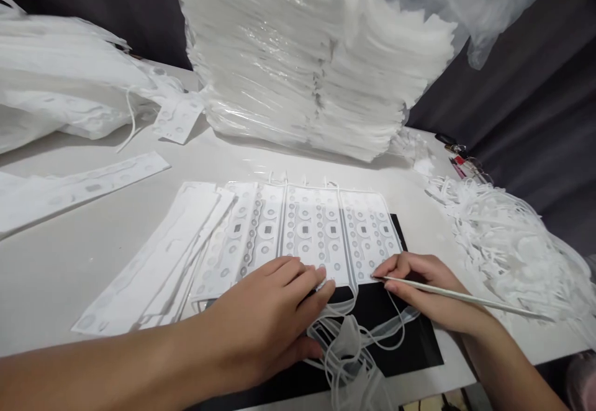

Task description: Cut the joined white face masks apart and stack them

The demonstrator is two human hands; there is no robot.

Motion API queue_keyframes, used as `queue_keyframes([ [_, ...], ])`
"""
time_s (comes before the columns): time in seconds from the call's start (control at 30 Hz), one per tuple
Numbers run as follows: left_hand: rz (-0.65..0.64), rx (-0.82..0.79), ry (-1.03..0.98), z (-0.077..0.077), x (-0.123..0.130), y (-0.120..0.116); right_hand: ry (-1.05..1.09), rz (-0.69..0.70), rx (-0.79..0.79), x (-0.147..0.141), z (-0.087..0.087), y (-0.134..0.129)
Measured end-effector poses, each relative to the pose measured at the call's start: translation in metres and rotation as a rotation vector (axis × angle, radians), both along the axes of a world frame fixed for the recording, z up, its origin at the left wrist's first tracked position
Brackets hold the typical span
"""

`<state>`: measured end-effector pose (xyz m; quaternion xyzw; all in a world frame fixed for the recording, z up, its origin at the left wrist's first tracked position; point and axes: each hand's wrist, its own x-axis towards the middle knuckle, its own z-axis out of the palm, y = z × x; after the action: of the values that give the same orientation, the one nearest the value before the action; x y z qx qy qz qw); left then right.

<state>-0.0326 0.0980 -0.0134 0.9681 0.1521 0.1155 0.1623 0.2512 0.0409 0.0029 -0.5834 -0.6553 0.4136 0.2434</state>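
Observation:
A white sheet [307, 231] printed with grey circles and small dark squares lies across a black mat [414, 343]. My left hand [274, 299] rests over the sheet's near edge, fingers extended and slightly apart, gripping nothing. Pinched in my right hand [423, 280] is a thin pale stick-like tool [465, 296], its tip at the sheet's lower right corner; its exact kind is unclear. Thin translucent strips [354, 355] lie loosely tangled below the sheet, between my hands. Several cut white printed strips [153, 262] overlap at the sheet's left side.
Behind the sheet rises a tall stack of white sheets [298, 63] in clear plastic. A heap of white scraps [512, 249] lies on the right. More white printed pieces [65, 82] are piled at left, with another strip [93, 187] on the white table [116, 237].

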Motion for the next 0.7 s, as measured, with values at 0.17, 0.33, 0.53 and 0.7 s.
queue_keyframes([
  [0.17, 0.008, 0.007, -0.009, -0.0031, -0.0024, -0.0006, 0.027, 0.039, 0.027, 0.0014, -0.0072, 0.0042],
  [0.33, 0.020, -0.011, 0.030, -0.0002, -0.0017, -0.0017, 0.045, 0.033, 0.030, 0.0024, -0.0069, 0.0062],
  [0.53, 0.020, -0.012, 0.033, 0.0016, -0.0014, -0.0017, 0.066, 0.042, 0.035, 0.0035, -0.0104, 0.0051],
  [0.7, 0.021, -0.015, 0.058, 0.0024, -0.0013, -0.0018, 0.058, 0.025, 0.007, 0.0023, -0.0098, 0.0050],
])
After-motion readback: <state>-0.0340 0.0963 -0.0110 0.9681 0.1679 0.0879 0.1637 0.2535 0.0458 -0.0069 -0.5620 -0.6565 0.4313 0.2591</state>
